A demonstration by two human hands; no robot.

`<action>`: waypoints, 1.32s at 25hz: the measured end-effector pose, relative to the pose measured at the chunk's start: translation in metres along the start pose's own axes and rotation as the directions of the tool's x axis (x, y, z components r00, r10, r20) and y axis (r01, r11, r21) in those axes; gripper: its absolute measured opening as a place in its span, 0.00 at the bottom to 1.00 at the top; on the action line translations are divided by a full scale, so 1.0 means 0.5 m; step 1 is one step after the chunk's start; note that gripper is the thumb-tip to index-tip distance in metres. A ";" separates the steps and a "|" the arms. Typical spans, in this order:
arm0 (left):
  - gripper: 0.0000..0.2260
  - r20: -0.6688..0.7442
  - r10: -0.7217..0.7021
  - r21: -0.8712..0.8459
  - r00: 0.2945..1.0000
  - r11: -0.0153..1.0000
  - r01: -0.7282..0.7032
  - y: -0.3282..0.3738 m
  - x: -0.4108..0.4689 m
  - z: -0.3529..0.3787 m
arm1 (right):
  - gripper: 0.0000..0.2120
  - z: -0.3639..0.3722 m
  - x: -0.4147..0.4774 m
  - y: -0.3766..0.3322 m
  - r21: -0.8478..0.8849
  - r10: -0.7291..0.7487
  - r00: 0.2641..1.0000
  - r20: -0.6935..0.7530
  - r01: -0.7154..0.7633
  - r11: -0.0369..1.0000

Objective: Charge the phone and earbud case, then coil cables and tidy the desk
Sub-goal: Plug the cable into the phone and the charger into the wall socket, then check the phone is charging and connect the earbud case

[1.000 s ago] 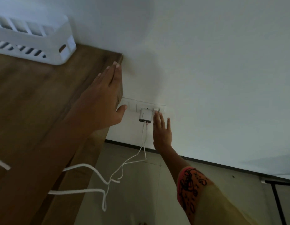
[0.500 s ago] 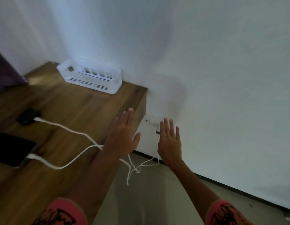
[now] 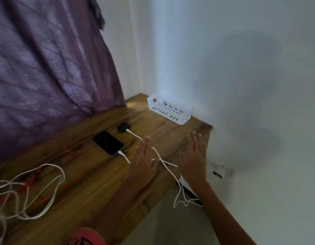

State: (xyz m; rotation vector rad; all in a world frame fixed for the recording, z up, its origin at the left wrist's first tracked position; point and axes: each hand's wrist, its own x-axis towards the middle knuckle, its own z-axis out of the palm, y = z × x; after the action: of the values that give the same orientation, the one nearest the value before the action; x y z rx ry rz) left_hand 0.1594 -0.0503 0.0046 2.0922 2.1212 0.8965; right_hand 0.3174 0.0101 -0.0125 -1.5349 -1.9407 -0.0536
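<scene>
Hovering hands (image 3: 143,162), fingers (image 3: 193,142) straight, seemingly empty

curtain (image 3: 47,68): purple, mottled
desk (image 3: 100,183): brown wood grain
basket (image 3: 169,110): white
phone (image 3: 108,143): black
earbud case (image 3: 122,127): apparently black
charging cables (image 3: 135,135): white
</scene>
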 end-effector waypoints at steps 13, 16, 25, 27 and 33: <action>0.29 0.063 -0.588 -0.238 0.806 0.776 0.585 -0.210 -0.024 -0.080 | 0.27 0.143 0.064 -0.254 0.404 -0.464 0.793 0.394 0.304 0.863; 0.23 0.054 -0.683 -0.371 0.729 0.664 0.650 -0.263 0.021 -0.079 | 0.26 0.182 0.101 -0.288 0.406 -0.494 0.711 0.500 0.311 0.859; 0.14 0.159 -0.907 -0.687 0.389 0.182 0.704 -0.337 0.107 -0.057 | 0.21 0.347 0.140 -0.361 0.383 -0.432 0.678 0.595 0.233 0.894; 0.15 0.231 -0.934 -0.789 0.274 -0.016 0.614 -0.335 0.117 -0.058 | 0.20 0.367 0.136 -0.365 0.432 -0.396 0.704 0.590 0.139 0.891; 0.19 0.303 -0.937 -0.921 0.172 -0.241 0.307 -0.325 0.137 -0.053 | 0.13 0.368 0.170 -0.388 0.459 -0.011 0.567 0.824 -0.656 0.600</action>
State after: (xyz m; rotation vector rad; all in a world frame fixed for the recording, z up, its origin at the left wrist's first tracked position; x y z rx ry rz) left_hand -0.0053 0.0145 -0.0155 -0.3090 1.5744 1.8553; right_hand 0.0531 0.0984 -0.0451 -1.3876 -1.7214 1.6637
